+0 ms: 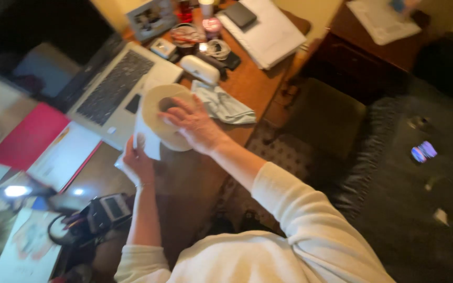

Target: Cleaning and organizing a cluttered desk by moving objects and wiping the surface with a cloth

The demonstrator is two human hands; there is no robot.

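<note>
Cream-coloured paper makes up the roll [166, 123] I have on the wooden desk [252, 84], and it sits near the middle of the view, just at the front corner of the laptop [119, 86]. My right hand [195, 124] lies flat over the roll from the three o'clock side, fingers spread and pressed on its face beside the dark core hole, not curled round anything. My left hand [136, 160] is at seven o'clock from the roll, its fingers and thumb closed on the loose white sheet [148, 137] that hangs off the roll's near edge. At two o'clock from the roll a pale blue cloth [221, 104] lies crumpled, close by my right fingers but I cannot tell whether it touches them. Beyond it, toward twelve o'clock, is a white case [200, 68], then a mug [184, 37] and a photo frame [150, 18], with a stack of white papers [268, 34] off at one o'clock. At nine o'clock from the roll a red folder [30, 136] rests beside the laptop, and down at seven o'clock, near my left elbow, stands a dark device with a small grey screen [108, 209]. Both my sleeves are cream, pushed up above the wrists
</note>
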